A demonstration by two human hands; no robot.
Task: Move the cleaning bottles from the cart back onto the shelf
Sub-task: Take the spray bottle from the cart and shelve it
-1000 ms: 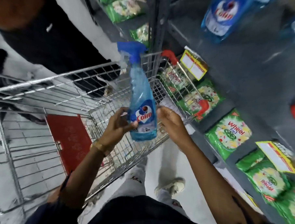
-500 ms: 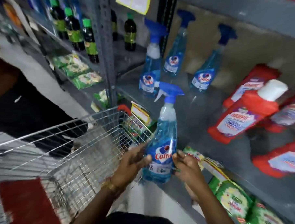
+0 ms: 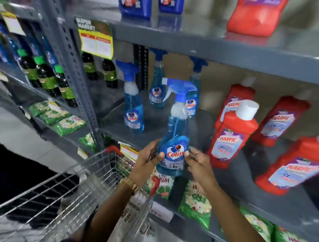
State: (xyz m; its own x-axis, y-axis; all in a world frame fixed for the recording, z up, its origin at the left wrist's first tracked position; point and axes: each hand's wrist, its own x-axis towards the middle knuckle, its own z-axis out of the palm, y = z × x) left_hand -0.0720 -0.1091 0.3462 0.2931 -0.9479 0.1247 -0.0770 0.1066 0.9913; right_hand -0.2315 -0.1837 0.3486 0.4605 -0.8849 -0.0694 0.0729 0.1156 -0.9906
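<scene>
I hold a blue Colin spray bottle upright in front of the grey middle shelf. My left hand grips its left side and my right hand grips its right side near the label. Three more Colin spray bottles stand on that shelf behind it, the nearest at the left. The wire cart is at the lower left, below my left arm.
Red Harpic bottles crowd the shelf to the right. Dark green-capped bottles stand on the left bay. Green detergent packs lie on the lower shelf. A grey upright post divides the bays. A yellow price tag hangs above.
My view has swung up from the cart to the shelf. Both hands have lifted the spray bottle out of the cart and toward the middle shelf.
</scene>
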